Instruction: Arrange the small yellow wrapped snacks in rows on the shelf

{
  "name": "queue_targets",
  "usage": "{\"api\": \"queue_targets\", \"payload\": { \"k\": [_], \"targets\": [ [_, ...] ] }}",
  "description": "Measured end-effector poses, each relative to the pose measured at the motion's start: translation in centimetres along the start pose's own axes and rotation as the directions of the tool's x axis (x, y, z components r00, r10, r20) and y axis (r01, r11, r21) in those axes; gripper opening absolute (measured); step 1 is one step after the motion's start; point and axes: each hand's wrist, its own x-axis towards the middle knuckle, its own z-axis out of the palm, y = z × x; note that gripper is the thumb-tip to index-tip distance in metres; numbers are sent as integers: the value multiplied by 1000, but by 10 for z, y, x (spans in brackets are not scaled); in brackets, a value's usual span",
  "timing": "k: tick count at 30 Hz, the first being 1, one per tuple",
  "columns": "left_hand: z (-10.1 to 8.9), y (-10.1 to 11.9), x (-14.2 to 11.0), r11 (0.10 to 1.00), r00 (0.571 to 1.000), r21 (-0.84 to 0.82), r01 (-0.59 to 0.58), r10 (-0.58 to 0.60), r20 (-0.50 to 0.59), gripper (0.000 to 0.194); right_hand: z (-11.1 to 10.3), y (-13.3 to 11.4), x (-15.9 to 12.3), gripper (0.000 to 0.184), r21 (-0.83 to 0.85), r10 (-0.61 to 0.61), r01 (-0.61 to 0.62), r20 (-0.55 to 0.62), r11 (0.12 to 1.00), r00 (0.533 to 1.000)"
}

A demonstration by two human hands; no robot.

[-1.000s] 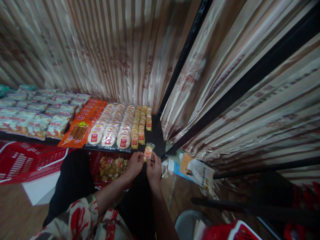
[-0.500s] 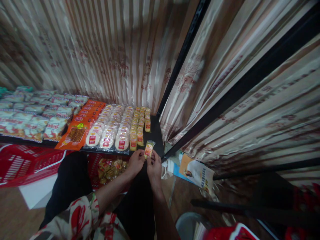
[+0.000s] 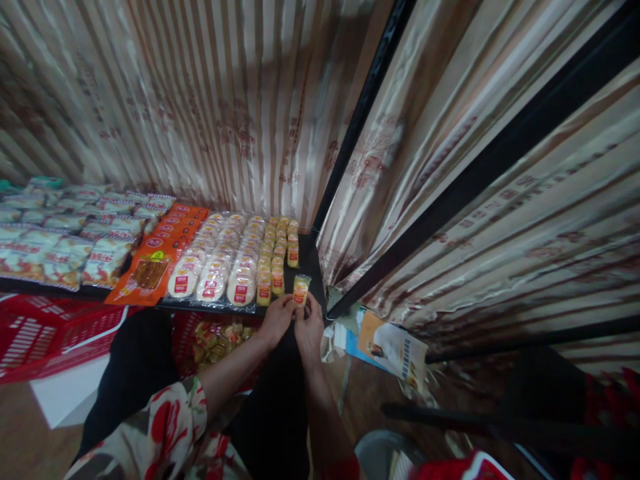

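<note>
Between the fingertips of both my hands is a small yellow wrapped snack (image 3: 301, 291), held upright over the right end of the black shelf (image 3: 311, 257). My left hand (image 3: 277, 321) pinches it from the left, and my right hand (image 3: 310, 328) grips it at its right side and lower end. Just beyond and to the left stand rows of matching yellow snacks (image 3: 278, 277), the rightmost row shorter at the front. Beside them lie overlapping rows of round white crackers (image 3: 241, 290) in clear wrappers.
An orange snack bag (image 3: 145, 270) and several white packets (image 3: 107, 257) fill the shelf's left side. Beneath are a red basket (image 3: 45, 340) and gold-wrapped snacks (image 3: 215, 343). A black post (image 3: 360, 127) and slanted bar (image 3: 450, 173) stand before curtains. Printed packaging (image 3: 393, 343) lies on the floor.
Both hands have moved slightly with the yellow snack, which now stands straighter instead of leaning. The shelf's goods are as before; the view has shifted a little.
</note>
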Motion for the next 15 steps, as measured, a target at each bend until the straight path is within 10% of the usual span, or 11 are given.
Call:
{"api": "queue_targets", "payload": {
  "k": [15],
  "targets": [
    [12, -8, 26, 992, 993, 102, -73, 82, -83, 24, 7, -3, 19, 50, -32, 40, -40, -19, 999, 999]
  ]
}}
